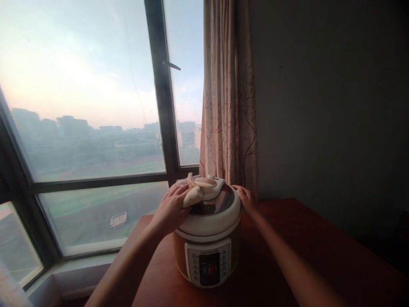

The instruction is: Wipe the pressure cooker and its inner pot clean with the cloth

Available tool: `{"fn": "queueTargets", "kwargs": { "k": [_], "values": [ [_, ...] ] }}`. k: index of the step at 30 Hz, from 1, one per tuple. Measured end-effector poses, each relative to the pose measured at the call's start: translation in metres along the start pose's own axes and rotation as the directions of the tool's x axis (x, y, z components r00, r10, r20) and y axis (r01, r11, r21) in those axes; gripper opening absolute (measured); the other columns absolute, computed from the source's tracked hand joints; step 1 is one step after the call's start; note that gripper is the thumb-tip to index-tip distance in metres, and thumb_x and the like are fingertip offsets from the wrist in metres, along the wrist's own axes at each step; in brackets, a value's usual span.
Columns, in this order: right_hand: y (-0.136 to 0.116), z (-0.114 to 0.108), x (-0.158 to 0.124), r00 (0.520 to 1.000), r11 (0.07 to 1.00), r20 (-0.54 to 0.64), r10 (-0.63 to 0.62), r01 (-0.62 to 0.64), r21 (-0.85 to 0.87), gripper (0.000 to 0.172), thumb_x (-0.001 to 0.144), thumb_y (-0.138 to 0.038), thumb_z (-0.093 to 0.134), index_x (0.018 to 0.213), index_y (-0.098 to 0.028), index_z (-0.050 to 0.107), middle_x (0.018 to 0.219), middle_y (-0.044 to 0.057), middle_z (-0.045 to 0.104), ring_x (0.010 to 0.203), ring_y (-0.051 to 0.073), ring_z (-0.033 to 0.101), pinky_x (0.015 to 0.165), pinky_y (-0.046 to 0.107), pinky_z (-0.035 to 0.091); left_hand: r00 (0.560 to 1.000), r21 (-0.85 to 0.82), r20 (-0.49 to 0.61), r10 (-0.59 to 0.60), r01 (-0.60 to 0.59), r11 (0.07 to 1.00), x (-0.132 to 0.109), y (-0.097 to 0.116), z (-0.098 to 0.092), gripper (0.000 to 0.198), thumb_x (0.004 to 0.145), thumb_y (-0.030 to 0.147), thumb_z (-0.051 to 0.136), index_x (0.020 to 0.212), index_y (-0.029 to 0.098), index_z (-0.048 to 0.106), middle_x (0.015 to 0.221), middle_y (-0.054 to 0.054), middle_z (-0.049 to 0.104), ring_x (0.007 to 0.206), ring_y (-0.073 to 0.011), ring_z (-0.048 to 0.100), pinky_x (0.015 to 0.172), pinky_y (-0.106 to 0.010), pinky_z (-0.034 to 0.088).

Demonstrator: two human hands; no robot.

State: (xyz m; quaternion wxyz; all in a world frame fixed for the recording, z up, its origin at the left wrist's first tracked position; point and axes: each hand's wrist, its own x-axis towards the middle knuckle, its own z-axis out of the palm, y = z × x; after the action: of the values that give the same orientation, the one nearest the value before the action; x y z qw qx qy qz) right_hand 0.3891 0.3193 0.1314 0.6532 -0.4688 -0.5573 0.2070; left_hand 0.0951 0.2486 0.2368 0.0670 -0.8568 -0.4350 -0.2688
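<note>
The electric cooker (209, 238) stands on the worktop (319, 247), near the window-side end, with its control panel (209, 264) facing you. Its lid (220, 211) sits closed on the body, with the lid handle (207, 185) on top. A pale cloth (192, 197) lies bunched on the left of the lid, touching the handle.

Your left hand (171, 209) covers the cloth. Its grip is curled over the cloth, pressing it to the lid. Your right hand (246, 198) rests on the right rim of the lid. Its grip is released, with the fingers laid flat against the rim and enclosing nothing.

Handling, as judged: the cooker is probably heavy and rigid. Its glossy lid and shell look smooth and liable to slip under a bare palm. Take hold at the lid handle, or at both sides of the body below the lid rim. The cloth is soft and light, and it folds and shifts under pressure.

Behind the cooker hangs a patterned curtain (228, 106). To its left is a large window (89, 106).
</note>
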Motion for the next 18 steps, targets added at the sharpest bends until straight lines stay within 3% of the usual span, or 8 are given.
{"fn": "queueTargets", "kwargs": {
  "k": [4,8,13,16,18],
  "values": [
    [0.000,0.000,0.000,1.000,1.000,-0.001,-0.005,0.005,0.006,0.058,0.086,-0.064,0.046,0.100,-0.018,0.079,0.107,0.014,0.078,0.107,0.033,0.069,0.093,0.044,0.052,0.999,0.080,-0.023,-0.027,0.029,0.996,-0.020,0.023,0.005,0.063,0.084,0.024,0.062,0.146,0.030,0.055,0.157,-0.007,0.048,0.143,-0.0372,0.041,0.118,-0.057,0.031],
    [0.000,0.000,0.000,1.000,1.000,0.008,-0.008,0.008,0.005,0.059,0.086,-0.064,0.046,0.100,-0.017,0.079,0.108,0.014,0.078,0.107,0.034,0.069,0.092,0.045,0.052,0.999,0.033,-0.041,0.004,-0.003,0.999,-0.038,0.032,0.006,0.065,0.084,0.024,0.063,0.147,0.036,0.053,0.160,-0.002,0.044,0.147,-0.0367,0.037,0.119,-0.059,0.030],
    [0.000,-0.002,0.000,1.000,1.000,0.026,-0.007,0.007,0.013,0.060,0.084,-0.065,0.046,0.101,-0.017,0.079,0.111,0.015,0.077,0.108,0.034,0.068,0.095,0.046,0.050,0.994,-0.233,-0.107,-0.002,-0.023,0.972,-0.044,0.001,0.006,0.050,0.094,0.038,0.055,0.144,0.032,0.057,0.156,-0.004,0.049,0.146,-0.0313,0.039,0.122,-0.051,0.030],
    [0.001,-0.002,0.000,1.000,1.000,0.025,-0.002,0.001,0.025,0.060,0.084,-0.065,0.047,0.101,-0.017,0.079,0.111,0.015,0.077,0.109,0.035,0.068,0.096,0.046,0.050,0.984,-0.422,-0.165,-0.060,-0.015,0.906,-0.031,-0.025,0.014,0.047,0.097,0.043,0.050,0.140,0.028,0.062,0.157,-0.005,0.048,0.147,-0.0293,0.039,0.123,-0.045,0.027],
    [0.002,-0.001,0.000,1.000,1.000,0.020,0.005,-0.005,0.031,0.059,0.084,-0.065,0.048,0.101,-0.017,0.079,0.110,0.015,0.077,0.109,0.035,0.068,0.095,0.046,0.050,0.978,-0.526,-0.123,-0.169,0.080,0.847,-0.014,-0.039,0.019,0.049,0.095,0.047,0.052,0.137,0.025,0.064,0.153,-0.006,0.053,0.142,-0.0306,0.046,0.120,-0.043,0.033]
  ]
}}
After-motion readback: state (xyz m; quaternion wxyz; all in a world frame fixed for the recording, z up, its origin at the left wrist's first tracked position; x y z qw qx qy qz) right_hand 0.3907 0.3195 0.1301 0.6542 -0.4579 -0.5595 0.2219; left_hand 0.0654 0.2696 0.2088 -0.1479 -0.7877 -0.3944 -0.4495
